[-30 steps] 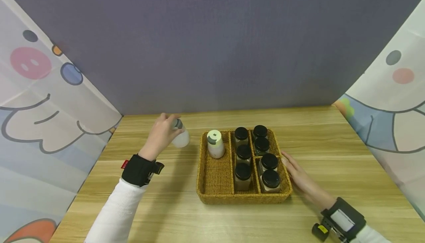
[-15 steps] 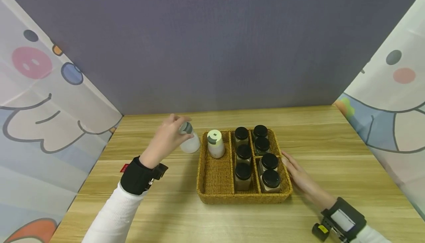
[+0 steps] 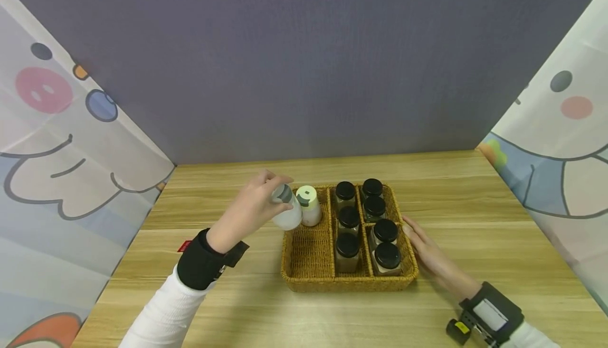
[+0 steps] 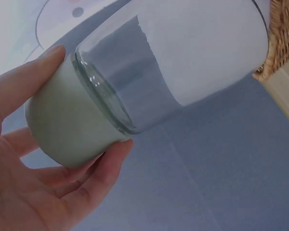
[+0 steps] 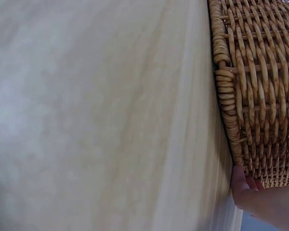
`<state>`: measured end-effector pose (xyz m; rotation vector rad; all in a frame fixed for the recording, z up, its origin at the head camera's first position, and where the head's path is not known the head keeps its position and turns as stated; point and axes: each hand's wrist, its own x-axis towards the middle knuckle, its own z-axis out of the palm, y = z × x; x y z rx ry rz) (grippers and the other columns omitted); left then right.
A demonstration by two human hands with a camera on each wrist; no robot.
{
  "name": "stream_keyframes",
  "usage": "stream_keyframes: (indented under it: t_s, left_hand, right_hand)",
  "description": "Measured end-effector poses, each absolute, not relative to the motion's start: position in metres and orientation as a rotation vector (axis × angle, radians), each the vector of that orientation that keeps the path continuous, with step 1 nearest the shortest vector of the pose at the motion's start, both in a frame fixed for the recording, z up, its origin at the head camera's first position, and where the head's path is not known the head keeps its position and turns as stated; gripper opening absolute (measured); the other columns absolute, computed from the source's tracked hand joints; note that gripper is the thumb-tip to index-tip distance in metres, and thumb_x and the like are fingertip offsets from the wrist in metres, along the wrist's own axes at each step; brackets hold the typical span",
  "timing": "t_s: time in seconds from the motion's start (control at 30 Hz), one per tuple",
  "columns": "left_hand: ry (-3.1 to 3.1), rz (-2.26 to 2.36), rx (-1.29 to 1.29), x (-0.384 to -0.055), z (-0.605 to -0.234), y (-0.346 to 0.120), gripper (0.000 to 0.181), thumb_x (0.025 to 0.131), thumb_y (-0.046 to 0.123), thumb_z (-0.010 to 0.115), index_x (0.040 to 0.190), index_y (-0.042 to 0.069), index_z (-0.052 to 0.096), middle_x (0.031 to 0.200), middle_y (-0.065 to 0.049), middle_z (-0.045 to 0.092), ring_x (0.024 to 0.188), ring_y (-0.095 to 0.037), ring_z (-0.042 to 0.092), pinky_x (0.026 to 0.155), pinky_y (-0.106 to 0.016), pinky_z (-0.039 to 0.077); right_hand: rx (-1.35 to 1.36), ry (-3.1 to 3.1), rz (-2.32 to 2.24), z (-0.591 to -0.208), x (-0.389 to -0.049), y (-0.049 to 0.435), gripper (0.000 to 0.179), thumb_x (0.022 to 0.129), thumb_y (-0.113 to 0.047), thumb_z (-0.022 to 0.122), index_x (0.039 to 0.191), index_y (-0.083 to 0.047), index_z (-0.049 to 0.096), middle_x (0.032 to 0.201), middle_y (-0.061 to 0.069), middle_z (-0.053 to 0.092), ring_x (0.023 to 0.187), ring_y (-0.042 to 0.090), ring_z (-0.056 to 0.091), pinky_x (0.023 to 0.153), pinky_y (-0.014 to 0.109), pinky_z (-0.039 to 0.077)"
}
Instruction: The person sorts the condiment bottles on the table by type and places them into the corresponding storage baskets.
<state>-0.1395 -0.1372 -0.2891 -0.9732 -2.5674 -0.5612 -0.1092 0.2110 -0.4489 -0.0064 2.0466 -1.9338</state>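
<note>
My left hand (image 3: 254,204) grips a glass seasoning jar (image 3: 288,218) by its grey-green cap (image 4: 70,113), tilted over the left rim of the wicker basket (image 3: 349,285). White contents fill the lower part of its clear glass (image 4: 207,48), seen in the left wrist view. Just right of it, a similar jar with a pale cap (image 3: 310,210) stands in the basket's left compartment, partly covered by the held one. My right hand (image 3: 431,257) rests its extended fingers against the basket's right side; in the right wrist view the fingers (image 5: 240,187) touch the woven wall.
Several black-lidded jars (image 3: 348,246) stand in the middle and right compartments. Woven dividers (image 3: 332,237) part the basket, which sits on a wooden table (image 3: 332,319). A grey panel (image 3: 304,73) rises behind, with cartoon-printed cloth (image 3: 57,179) on both sides.
My left hand has carried the jar rightward and slightly toward me, from beside the basket to over its left rim. The right hand and basket have stayed put.
</note>
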Motion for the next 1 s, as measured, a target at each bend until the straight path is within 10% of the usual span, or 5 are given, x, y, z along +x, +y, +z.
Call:
stream_keyframes:
  t_s: [0.23,1.0]
  left_hand:
    - [-2.538,-0.525,-1.065,-0.135,-0.295,-0.128,0.046,0.066,0.016,0.077,0.107,0.003,0.060,0.088,-0.011,0.051,0.072,-0.018,0.051,0.058,-0.025,0.045]
    - [-2.526,-0.529,-1.196,-0.135,-0.337,-0.109,0.042,0.066,0.012,0.077,0.103,0.007,0.058,0.090,-0.010,0.051,0.076,-0.019,0.052,0.061,-0.024,0.047]
  right_hand:
    - [-0.002,2.030,-1.937,-0.449,-0.109,0.211,0.063,0.095,-0.040,0.031,0.143,-0.012,0.002,0.143,0.023,0.009,0.115,0.025,0.038,0.090,0.033,0.041]
    - [-0.003,2.043,-1.933,-0.450,-0.109,0.211,0.062,0.096,-0.039,0.030,0.143,-0.010,0.002,0.144,0.023,0.006,0.122,0.037,0.026,0.094,0.036,0.037]
